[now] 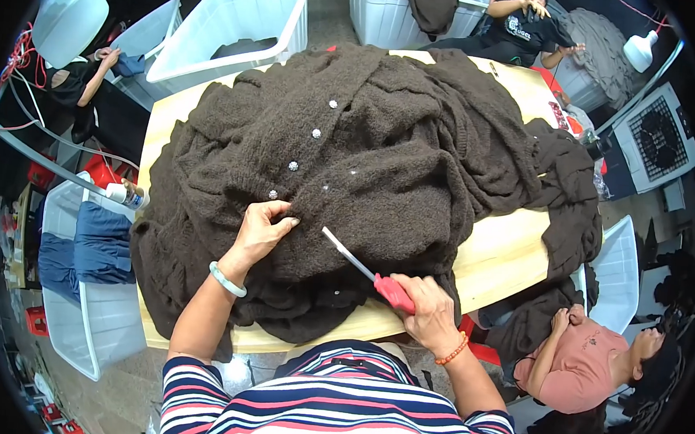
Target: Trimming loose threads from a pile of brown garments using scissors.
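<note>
Here, a dark brown knitted cardigan [399, 212] lies heaped across a pale wooden counter [505, 246]

The left hand [260, 234], thumb and forefinger nearly together, seems to pinch the knit beside a row of pale buttons [316, 134]. The right hand [429, 311] is curled round the red handle of a slim tool [351, 255], its tip over the fabric. The knit looks soft, floppy, bulky and easily snagged; the buttoned edge probably offers the firmest hold.

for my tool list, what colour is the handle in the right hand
The handle is red, best seen in the head view.
</note>
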